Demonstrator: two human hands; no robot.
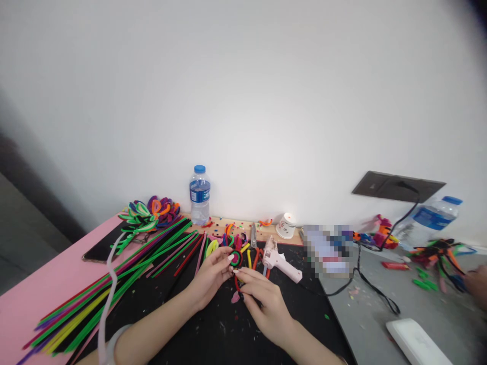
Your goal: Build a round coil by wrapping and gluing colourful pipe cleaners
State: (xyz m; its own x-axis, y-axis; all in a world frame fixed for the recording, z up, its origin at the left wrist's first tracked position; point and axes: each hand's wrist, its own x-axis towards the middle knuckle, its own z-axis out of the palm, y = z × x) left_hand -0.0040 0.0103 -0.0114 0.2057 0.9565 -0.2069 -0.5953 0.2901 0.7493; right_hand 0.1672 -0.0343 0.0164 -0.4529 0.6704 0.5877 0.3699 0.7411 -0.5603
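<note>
My left hand point(215, 271) pinches a small coil of pipe cleaner point(236, 258), with green, dark and pink rings, between thumb and fingers. Close against it, my right hand point(262, 301) has its fingers bent around a short red pipe cleaner point(237, 284) that runs down from the coil. A pink piece point(235, 297) shows below the right fingertips; whether it is attached I cannot tell. Just beyond my hands lie a yellow pipe cleaner point(249, 257) and a pair of scissors point(253, 235). To the right rests a pale pink glue gun point(282, 264).
Long pipe cleaners point(125, 286) spread across the black mat point(201, 329) at left, by a phone point(104, 246). A water bottle point(200, 197) and paper cup point(286, 226) stand by the wall. A black cord point(335, 293) crosses rightward. Another person's hand point(477, 285) is at far right.
</note>
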